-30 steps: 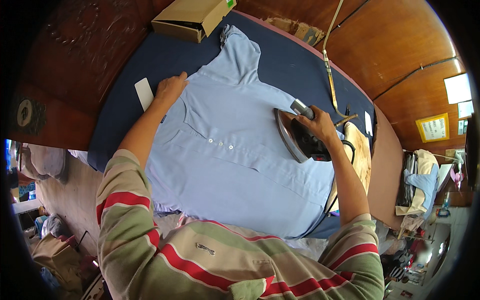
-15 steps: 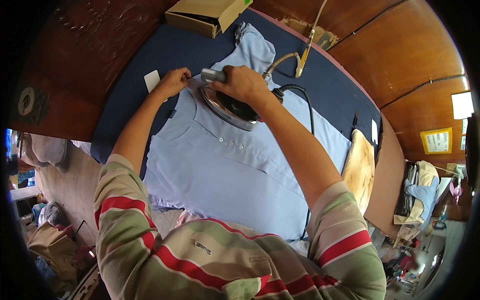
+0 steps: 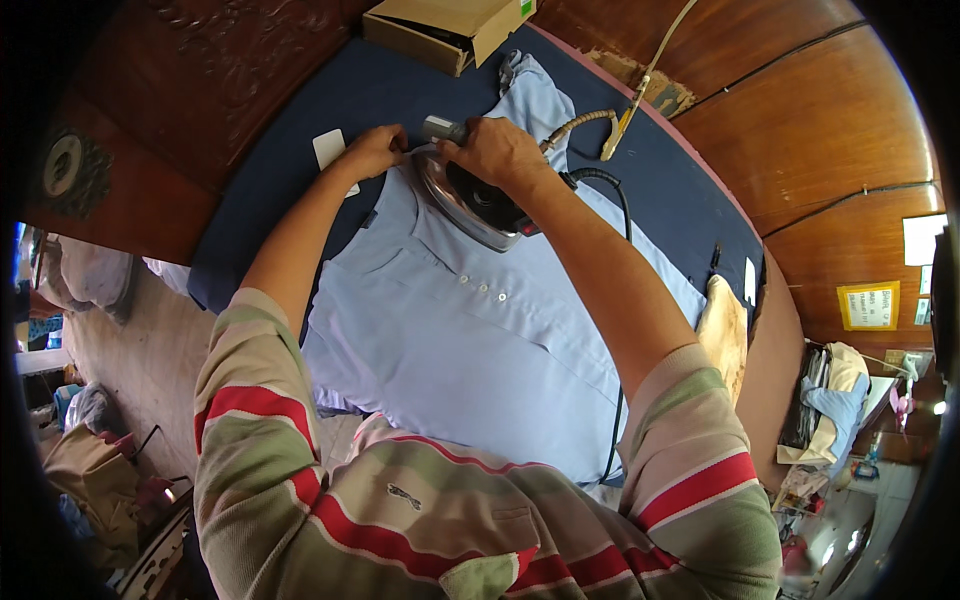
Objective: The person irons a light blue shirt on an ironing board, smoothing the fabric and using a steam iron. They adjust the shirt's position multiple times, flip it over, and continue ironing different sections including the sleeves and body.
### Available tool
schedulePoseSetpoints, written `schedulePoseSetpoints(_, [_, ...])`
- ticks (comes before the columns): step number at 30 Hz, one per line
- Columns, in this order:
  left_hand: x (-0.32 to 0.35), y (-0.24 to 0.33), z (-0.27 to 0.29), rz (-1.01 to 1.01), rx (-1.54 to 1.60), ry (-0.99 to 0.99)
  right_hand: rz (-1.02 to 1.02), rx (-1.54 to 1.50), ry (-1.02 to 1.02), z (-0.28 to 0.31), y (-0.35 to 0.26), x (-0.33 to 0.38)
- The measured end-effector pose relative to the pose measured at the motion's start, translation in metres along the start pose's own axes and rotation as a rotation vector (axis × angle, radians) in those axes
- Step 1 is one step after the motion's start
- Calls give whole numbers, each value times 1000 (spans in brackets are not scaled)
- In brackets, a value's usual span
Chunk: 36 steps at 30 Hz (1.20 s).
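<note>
A light blue shirt (image 3: 470,345) with small white buttons lies spread over a dark navy ironing surface (image 3: 300,110). My right hand (image 3: 500,152) is wrapped round the grey handle of a steam iron (image 3: 470,205). The iron's metal soleplate rests on the shirt's upper part, beside the button placket. My left hand (image 3: 376,152) is just left of the iron's tip, fingers bent and closed on the shirt's edge near the neckline. Its fingertips are partly hidden. Beside that wrist lies a white card (image 3: 328,150).
From the iron run a black cord (image 3: 624,215) and a wrapped hose (image 3: 580,122). A cardboard box (image 3: 425,35) sits at the far edge. A brown-stained cream cloth (image 3: 723,325) lies at the right end, near a wooden wall (image 3: 810,150). Folded clothes (image 3: 835,400) are stacked beyond.
The iron has slid a little farther away along the shirt, toward the neckline, with my right hand on it. My left hand stays at the shirt's edge. The whole view has shifted slightly.
</note>
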<state>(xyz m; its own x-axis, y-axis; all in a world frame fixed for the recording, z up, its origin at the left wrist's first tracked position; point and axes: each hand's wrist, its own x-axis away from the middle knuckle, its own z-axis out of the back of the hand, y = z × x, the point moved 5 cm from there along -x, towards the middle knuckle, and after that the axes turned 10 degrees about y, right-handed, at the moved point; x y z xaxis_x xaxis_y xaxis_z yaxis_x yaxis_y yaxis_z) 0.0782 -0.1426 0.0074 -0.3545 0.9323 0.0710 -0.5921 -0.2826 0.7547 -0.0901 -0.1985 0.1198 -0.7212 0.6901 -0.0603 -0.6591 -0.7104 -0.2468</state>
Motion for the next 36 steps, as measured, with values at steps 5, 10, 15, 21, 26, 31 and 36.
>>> schedulePoseSetpoints(5, [-7,-20,-3,-42,66,0,103,-3,-122,6,1,39])
schedulePoseSetpoints(10, [-7,-13,-3,-19,32,-4,260,15,-205,12,19,69])
schedulePoseSetpoints(15, [-8,-9,-4,9,17,-11,305,39,-167,13,16,70])
schedulePoseSetpoints(21, [-7,-9,-3,-53,-40,46,177,16,-153,9,8,51])
schedulePoseSetpoints(26, [-12,-11,-8,-54,-27,31,196,35,-168,9,11,54])
schedulePoseSetpoints(31, [-4,-13,0,-147,-131,166,193,29,-191,12,3,54])
schedulePoseSetpoints(36, [80,49,-9,-258,-508,468,95,40,-189,18,33,69])
